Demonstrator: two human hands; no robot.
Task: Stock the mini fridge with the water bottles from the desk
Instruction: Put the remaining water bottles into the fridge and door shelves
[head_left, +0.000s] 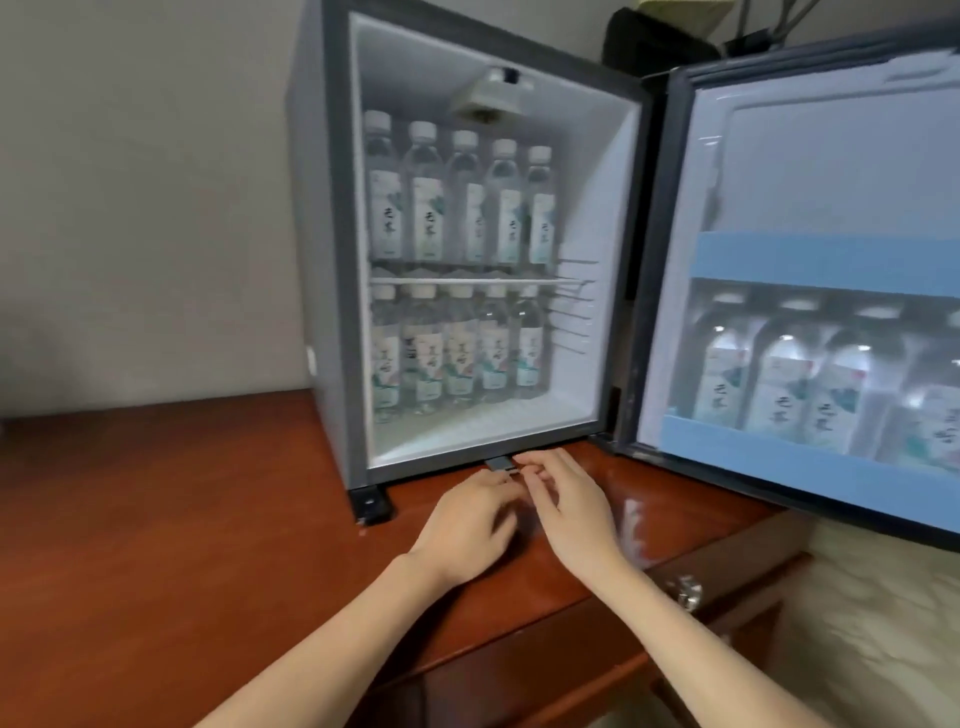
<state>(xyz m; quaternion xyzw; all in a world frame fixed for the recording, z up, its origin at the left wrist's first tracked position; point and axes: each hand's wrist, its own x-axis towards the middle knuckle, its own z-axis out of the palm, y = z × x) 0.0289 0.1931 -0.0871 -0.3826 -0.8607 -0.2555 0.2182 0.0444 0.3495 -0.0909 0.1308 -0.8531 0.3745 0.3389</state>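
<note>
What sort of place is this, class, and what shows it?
Probably a hotel room: a mini fridge on a wooden desk, stocked with identical bottles, and what looks like a bed beside it.

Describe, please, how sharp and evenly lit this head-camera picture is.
Head view: the wide lens bows the edges of the mini fridge and leans its door outward; the lit interior glows bright white; glare spots sit on the door bottles; the left hand and right hand are slightly blurred; the glossy desk shows reflections.
</note>
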